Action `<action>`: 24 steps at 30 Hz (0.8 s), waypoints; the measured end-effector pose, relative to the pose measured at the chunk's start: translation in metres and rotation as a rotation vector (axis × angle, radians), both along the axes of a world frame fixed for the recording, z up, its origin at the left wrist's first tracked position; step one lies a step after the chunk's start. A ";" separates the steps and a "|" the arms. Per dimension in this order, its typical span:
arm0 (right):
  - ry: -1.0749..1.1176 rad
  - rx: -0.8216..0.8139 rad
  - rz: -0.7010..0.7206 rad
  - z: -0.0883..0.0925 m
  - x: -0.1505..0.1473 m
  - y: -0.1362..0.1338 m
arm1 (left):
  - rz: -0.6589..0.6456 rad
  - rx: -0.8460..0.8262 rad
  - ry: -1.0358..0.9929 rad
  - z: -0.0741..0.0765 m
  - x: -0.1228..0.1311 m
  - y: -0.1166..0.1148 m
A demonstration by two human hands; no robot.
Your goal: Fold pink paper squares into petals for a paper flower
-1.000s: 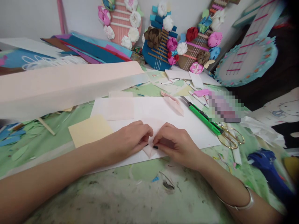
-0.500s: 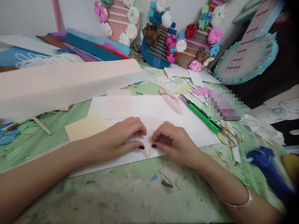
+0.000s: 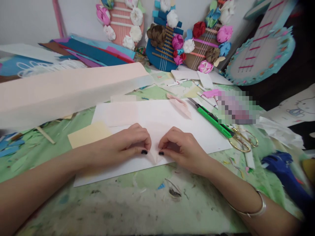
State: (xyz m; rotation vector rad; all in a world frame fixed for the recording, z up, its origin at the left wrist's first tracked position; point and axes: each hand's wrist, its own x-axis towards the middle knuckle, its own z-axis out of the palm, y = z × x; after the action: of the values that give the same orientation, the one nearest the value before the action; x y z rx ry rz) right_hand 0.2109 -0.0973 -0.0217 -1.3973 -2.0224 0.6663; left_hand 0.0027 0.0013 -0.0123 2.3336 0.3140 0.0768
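A small piece of pale pink paper [image 3: 154,155], with a folded point toward me, lies between my hands over a white sheet [image 3: 157,113]. My left hand [image 3: 134,141] pinches its left side between thumb and fingers. On the other side, my right hand [image 3: 177,146] pinches the paper's right edge. Part of the paper is hidden by the fingers. Beyond the hands, a folded pink paper piece [image 3: 180,106] rests on the sheet, and a flat pink paper square [image 3: 124,113] lies to its left. A yellow paper square [image 3: 87,132] sits by my left wrist.
A green utility knife [image 3: 214,121], blade out, and gold-handled scissors [image 3: 243,139] lie right of my right hand. Farther right is a blue glue gun [image 3: 280,167]. A large pink paper sheet [image 3: 73,85] spans the back left. Decorated paper instruments [image 3: 163,54] stand behind.
My left hand has shifted slightly left, so the gap between the thumbs is a little wider. Both hands still pinch the pink paper.
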 end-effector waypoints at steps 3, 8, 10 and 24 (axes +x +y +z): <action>0.023 -0.038 -0.012 0.000 0.001 0.000 | 0.028 0.038 -0.008 0.001 0.003 -0.007; 0.046 -0.077 -0.005 0.000 0.001 -0.001 | 0.144 0.049 -0.007 -0.002 0.008 -0.013; 0.055 -0.083 -0.006 0.000 0.001 -0.001 | 0.198 0.048 -0.008 -0.003 0.010 -0.013; 0.021 -0.060 0.036 0.002 0.004 0.000 | 0.212 0.089 -0.137 -0.007 0.013 -0.013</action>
State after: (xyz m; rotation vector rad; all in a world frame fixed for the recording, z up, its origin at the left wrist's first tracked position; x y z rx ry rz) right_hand 0.2151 -0.0975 -0.0201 -1.3849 -2.0312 0.7596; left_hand 0.0161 -0.0116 -0.0194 2.3606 0.4968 0.3587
